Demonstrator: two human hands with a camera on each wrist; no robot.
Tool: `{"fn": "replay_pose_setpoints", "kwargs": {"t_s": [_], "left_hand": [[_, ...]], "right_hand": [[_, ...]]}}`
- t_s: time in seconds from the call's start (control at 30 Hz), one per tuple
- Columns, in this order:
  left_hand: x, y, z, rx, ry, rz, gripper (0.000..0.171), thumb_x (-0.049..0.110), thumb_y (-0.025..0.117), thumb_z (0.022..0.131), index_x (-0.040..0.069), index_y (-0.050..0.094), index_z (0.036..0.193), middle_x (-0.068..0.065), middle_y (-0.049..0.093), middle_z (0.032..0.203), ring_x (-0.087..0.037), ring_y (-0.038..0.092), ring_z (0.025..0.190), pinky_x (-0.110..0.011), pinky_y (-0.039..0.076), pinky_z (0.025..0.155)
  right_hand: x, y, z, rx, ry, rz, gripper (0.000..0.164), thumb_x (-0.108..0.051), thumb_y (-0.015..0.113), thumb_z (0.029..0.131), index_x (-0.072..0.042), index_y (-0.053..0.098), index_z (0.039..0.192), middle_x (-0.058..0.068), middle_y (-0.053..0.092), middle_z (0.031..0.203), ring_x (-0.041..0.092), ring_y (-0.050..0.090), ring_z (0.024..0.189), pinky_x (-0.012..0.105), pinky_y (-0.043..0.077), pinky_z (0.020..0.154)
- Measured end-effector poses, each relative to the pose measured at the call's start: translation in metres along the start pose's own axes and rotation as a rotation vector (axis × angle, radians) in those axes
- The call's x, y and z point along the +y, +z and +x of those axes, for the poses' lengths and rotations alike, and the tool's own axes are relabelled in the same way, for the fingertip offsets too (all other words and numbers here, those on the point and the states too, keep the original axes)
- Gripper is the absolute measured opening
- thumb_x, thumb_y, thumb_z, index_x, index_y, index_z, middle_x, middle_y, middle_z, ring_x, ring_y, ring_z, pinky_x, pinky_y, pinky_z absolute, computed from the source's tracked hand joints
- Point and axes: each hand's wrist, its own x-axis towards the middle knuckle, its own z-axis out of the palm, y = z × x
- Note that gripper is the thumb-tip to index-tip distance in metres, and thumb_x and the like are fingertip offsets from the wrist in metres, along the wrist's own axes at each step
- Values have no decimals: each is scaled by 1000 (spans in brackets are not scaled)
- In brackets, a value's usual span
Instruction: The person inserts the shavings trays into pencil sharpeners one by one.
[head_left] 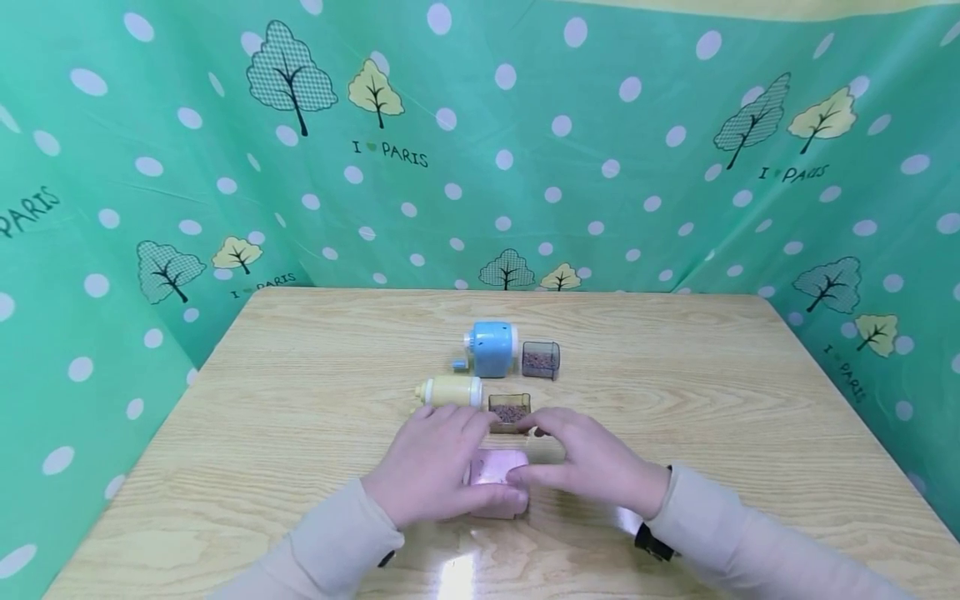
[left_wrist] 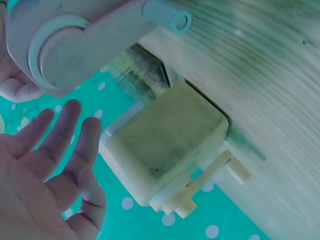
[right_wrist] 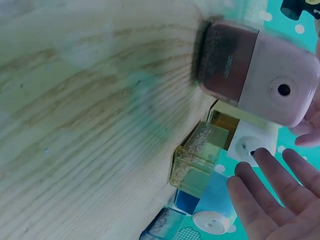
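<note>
Both left hand (head_left: 435, 467) and right hand (head_left: 596, 460) are released, fingers loosely extended; they flank one pink sharpener (head_left: 493, 467) on table (head_left: 315, 400). Beyond: one yellow sharpener (head_left: 454, 391), one blue sharpener (head_left: 492, 350), two shavings bins (head_left: 510, 412).

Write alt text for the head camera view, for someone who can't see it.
A person's left hand and right hand are at a pink sharpener on a wooden table. Beyond it are a yellow sharpener and a blue sharpener, each with a see-through shavings bin beside it, before a green dotted curtain.
</note>
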Motion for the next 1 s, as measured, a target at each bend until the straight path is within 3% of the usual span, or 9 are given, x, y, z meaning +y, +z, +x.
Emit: {"fn": "replay_pose_setpoints", "kwargs": {"t_s": [0.13, 0.33, 0.53, 0.77, 1.0], "left_hand": [[-5, -2, 2, 2, -9, 7, 82, 77, 40, 86, 10, 67, 124, 4, 66, 96, -17, 59, 90, -40, 46, 82], [-8, -2, 6, 25, -27, -7, 78, 71, 36, 91, 7, 67, 124, -3, 70, 106, -21, 62, 97, -43, 48, 86], [-15, 0, 12, 76, -39, -19, 73, 67, 37, 94, 8, 66, 127, -4, 71, 110, -23, 63, 102, -44, 49, 89], [-26, 4, 19, 122, -26, 3, 65, 58, 44, 97, 4, 65, 126, -11, 69, 118, -27, 61, 107, -43, 51, 94], [-36, 6, 23, 158, -29, 47, 68, 58, 55, 91, 2, 66, 126, -15, 67, 120, -31, 59, 107, -45, 51, 93]], "right_hand": [[5, -1, 3, 40, 5, 16, 73, -63, 62, 83, -3, 68, 122, 8, 71, 120, 29, 66, 110, 50, 52, 94], [13, -2, 8, 102, 23, 59, 66, -58, 65, 84, -4, 69, 122, 8, 71, 120, 30, 65, 110, 51, 51, 95], [21, -4, 14, 158, 39, 26, 69, -58, 65, 84, -2, 68, 124, 9, 70, 123, 29, 66, 108, 49, 54, 92], [31, -4, 20, 167, 42, 10, 72, -53, 70, 81, 2, 66, 128, 13, 70, 123, 34, 66, 107, 48, 54, 92], [38, -3, 27, 138, 91, -2, 72, -44, 76, 80, 1, 62, 135, 14, 67, 131, 33, 65, 110, 49, 54, 93]]}}
